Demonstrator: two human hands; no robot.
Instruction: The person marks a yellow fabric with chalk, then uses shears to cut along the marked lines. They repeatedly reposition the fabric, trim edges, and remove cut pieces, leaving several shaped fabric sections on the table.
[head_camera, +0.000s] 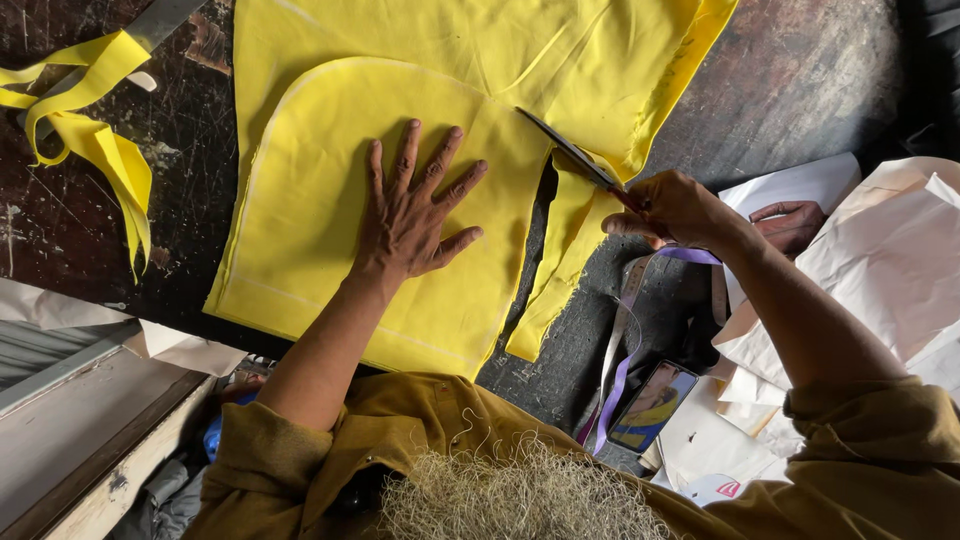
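A large piece of yellow fabric lies on a dark worn table. My left hand rests flat on it with fingers spread, pressing it down. My right hand grips a pair of scissors whose blades point up-left into the fabric's edge. A cut strip of yellow fabric hangs loose between the two hands. Both arms wear mustard-brown sleeves.
Yellow fabric scraps lie at the top left beside a metal ruler. White paper sheets and a purple-and-white tape measure sit at the right. A phone lies below them. Another person's hand shows behind my right wrist.
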